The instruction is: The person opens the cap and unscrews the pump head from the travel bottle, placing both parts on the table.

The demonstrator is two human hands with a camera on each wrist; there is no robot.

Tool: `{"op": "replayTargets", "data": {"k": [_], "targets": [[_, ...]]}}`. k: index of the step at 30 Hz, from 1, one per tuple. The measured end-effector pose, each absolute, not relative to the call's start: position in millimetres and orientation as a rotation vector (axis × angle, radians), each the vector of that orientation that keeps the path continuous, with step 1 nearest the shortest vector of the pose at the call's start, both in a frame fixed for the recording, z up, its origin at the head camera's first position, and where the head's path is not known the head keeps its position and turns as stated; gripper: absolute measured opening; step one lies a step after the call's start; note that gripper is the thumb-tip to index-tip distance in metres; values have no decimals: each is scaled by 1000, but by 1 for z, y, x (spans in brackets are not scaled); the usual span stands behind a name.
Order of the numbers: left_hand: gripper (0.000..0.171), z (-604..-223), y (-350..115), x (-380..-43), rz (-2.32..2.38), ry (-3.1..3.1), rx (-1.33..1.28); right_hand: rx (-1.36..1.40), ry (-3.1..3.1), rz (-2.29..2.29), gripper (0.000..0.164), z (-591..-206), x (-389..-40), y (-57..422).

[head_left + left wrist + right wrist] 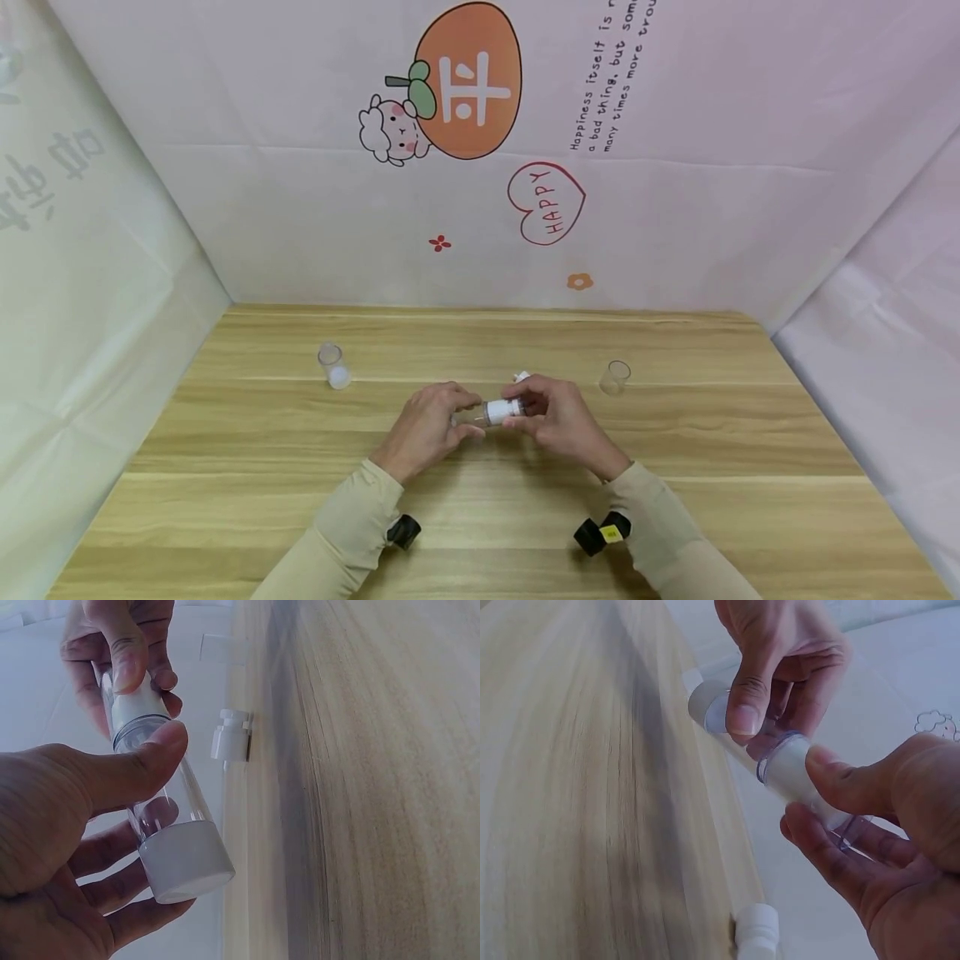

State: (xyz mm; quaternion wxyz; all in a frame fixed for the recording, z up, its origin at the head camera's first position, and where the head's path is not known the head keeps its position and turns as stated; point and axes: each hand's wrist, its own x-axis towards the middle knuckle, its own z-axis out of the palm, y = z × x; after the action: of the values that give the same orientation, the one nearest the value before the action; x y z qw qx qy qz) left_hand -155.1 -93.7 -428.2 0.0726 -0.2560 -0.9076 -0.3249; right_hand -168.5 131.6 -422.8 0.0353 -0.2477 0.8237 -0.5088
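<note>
Wooden worktop. Left hand grip round clear bottle, over worktop middle; right hand grip pinching bottle's white section. Around: clear white-bottomed tube left, clear cup right, white stepped fitting partly behind right hand.

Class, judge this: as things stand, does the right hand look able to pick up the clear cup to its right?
Probably not yet: the right hand grips the bottle. Otherwise the way looks free, as nothing stands between that hand and the clear cup.
</note>
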Motion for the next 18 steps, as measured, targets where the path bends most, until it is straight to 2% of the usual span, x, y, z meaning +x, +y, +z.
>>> {"op": "replayTargets", "data": {"k": [9,18], "targets": [[38,-429,-95,-157,-1036,-2690,-755,-857,2648,-1563,32,-418,-164,130],[37,-432,-98,-159,-1035,-2663,-732,-793,2631,-1618,33,-416,-165,139]]}}
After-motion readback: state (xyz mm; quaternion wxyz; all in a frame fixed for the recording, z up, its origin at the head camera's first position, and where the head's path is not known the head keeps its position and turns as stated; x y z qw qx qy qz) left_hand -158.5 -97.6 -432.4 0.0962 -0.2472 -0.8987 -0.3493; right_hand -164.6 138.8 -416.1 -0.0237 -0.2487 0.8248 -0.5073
